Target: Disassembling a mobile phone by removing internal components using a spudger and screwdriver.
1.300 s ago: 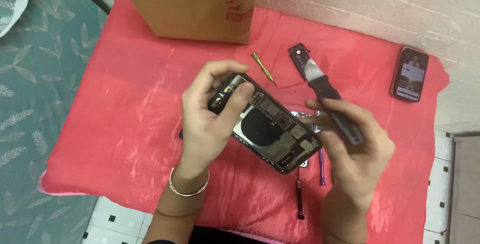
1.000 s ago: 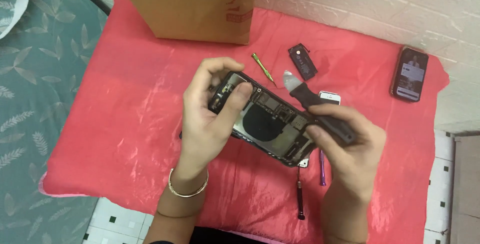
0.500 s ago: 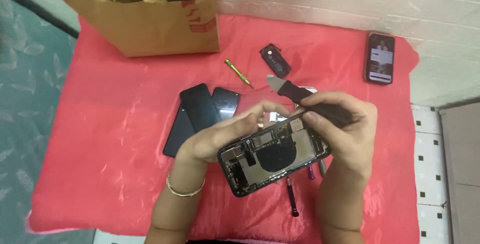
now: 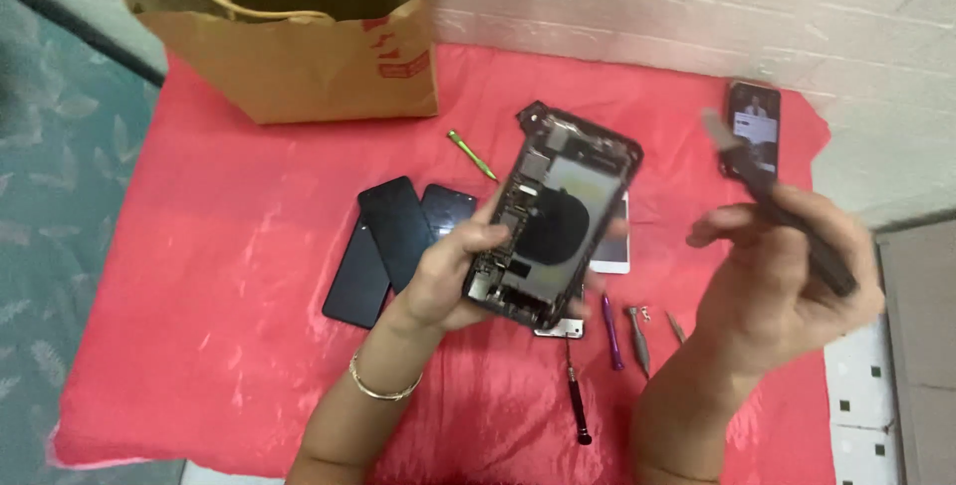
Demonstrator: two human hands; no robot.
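Opened phone chassis (image 4: 558, 221), its boards and round dark coil showing, sits tilted in my left hand (image 4: 453, 281), raised above the middle of the red cloth (image 4: 219, 276); my fingers are clamped round its near left edge, thumb on the exposed parts. My right hand (image 4: 787, 276) is off to the right, well apart from it, closed round a black-handled pry tool (image 4: 772, 191) whose pale blade points to the far side.

Beneath the chassis lie a white panel (image 4: 609, 246) and, to the left, three dark phone screens (image 4: 398, 236). Near me rest a black screwdriver (image 4: 578, 400), a purple one (image 4: 610, 331) and a grey one (image 4: 637, 341). A green tool (image 4: 471, 153) lies farther off, before the brown paper bag (image 4: 289, 47); another phone (image 4: 752, 131) lies far right.

My hold is one-handed and at the edge, so the chassis could slip and drop onto the panel. My thumb pressing bare components might damage them, I judge.
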